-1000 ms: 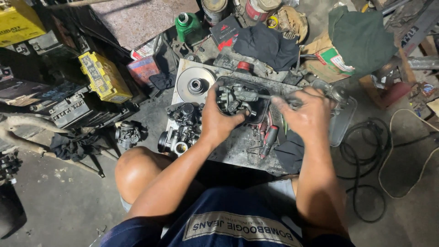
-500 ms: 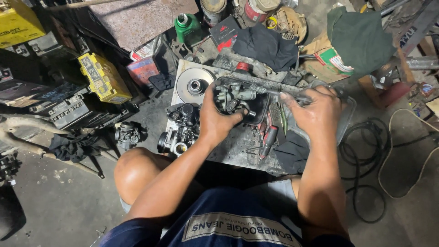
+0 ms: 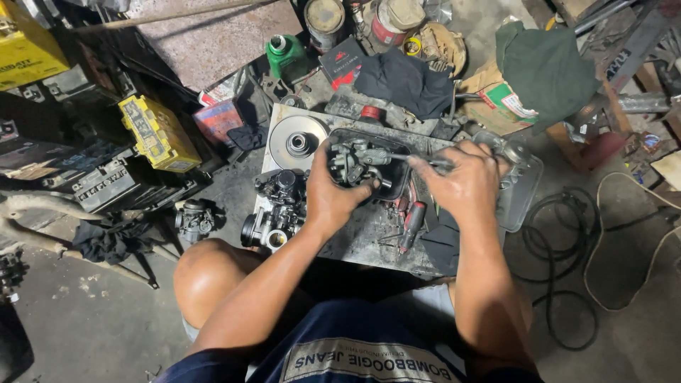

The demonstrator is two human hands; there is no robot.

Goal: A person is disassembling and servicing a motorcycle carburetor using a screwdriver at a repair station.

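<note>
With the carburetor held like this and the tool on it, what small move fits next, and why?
Probably a short turn of the thin tool. The right hand holds it with its tip against the carburetor, which the left hand grips above the dark tray, so the part looks braced.

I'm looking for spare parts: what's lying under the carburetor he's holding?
Under the carburetor, held by the left hand, sits a dark tray on a grimy metal plate. The tray's contents are hidden by the carburetor and both hands.

Grey metal carburettor (image 3: 352, 164) in my left hand (image 3: 330, 195), above grimy metal work board (image 3: 355, 237); round silver pulley disc (image 3: 296, 142) behind-left; second dark carburettor (image 3: 273, 213) left; red-handled screwdriver (image 3: 410, 225) right.
</note>
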